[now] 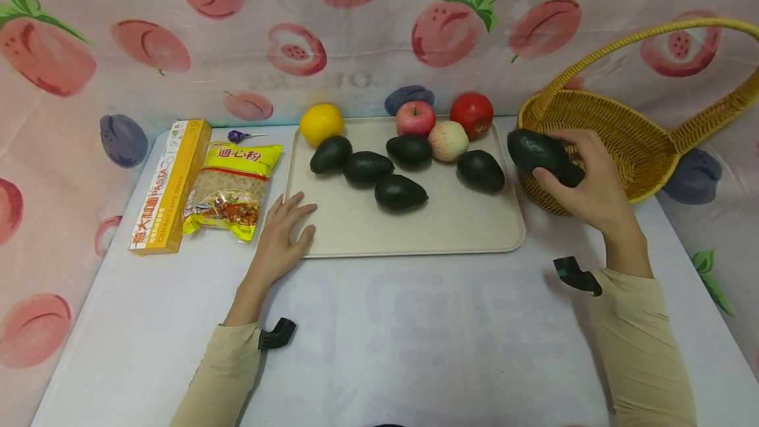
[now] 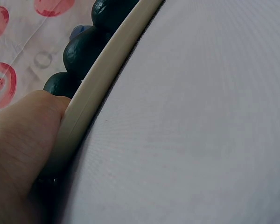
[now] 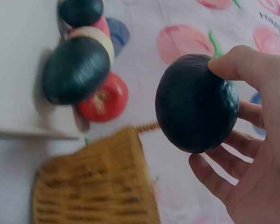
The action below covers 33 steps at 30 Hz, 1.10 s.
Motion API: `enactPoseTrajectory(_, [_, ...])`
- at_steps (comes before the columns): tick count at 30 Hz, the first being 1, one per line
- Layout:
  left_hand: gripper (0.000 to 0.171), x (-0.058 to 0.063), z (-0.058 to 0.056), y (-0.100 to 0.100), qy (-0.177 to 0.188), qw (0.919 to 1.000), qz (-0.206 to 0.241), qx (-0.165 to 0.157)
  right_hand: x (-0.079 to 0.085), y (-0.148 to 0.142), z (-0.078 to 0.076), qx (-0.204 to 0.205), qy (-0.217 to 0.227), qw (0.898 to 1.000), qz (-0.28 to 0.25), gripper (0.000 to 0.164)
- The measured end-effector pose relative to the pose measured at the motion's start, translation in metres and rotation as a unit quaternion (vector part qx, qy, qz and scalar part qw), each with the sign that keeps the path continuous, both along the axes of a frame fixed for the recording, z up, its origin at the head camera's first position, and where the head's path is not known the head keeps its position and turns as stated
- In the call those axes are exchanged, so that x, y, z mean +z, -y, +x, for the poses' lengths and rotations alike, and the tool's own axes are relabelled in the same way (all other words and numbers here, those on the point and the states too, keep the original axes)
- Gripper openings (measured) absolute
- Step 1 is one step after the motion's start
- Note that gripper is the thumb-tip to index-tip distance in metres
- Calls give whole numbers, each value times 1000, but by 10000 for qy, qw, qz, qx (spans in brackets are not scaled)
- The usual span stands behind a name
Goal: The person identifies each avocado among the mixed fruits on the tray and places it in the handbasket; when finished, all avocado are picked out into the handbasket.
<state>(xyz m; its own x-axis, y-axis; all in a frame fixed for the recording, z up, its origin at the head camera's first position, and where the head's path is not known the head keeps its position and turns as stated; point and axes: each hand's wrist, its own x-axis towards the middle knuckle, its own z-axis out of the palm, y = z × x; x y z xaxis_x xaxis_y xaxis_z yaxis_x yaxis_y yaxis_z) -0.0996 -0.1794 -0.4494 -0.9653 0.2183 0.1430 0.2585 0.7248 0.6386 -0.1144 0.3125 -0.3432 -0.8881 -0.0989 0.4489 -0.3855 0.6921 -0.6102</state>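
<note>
A dark green avocado (image 1: 538, 152) is in my right hand (image 1: 595, 180), pinched between thumb and fingers above the left rim of the wicker basket (image 1: 605, 120). The right wrist view shows this held avocado (image 3: 196, 103) with the basket below. My left hand (image 1: 283, 232) rests at the front left corner of the beige tray (image 1: 350, 236), fingers spread over its edge. In the left wrist view the thumb lies against the tray's rim (image 2: 91, 93). Several more avocados (image 1: 400, 194) lie on the tray, along with a yellow fruit (image 1: 321, 124), an apple (image 1: 415, 118), a pale speckled fruit (image 1: 449, 141) and a red pomegranate (image 1: 472, 114).
Left of the tray lie a yellow bag of pasta (image 1: 232, 190), a long pasta box (image 1: 168, 186) and a purple-wrapped lollipop (image 1: 239, 136). The basket's tall arched handle (image 1: 643, 35) rises at the right. A fruit-print cloth (image 1: 356, 38) hangs behind the white table (image 1: 415, 335).
</note>
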Motion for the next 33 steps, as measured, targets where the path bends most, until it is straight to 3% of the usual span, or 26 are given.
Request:
enactPoseTrajectory(10, [39,0,0,1,-56,10000,5,7,4,-30,3,-626,-72,9976,-277,58])
enactPoseTrajectory(17, [39,0,0,0,-44,10000,-13,15,0,-49,3,-1207,450,9914,-250,56])
enactPoseTrajectory(25, [40,0,0,0,1,10000,1,23,-8,-70,4,-1764,1141,9774,246,57])
enactPoseTrajectory(33, [39,0,0,0,-69,10000,15,8,-10,-82,3,-1873,1597,9663,757,62])
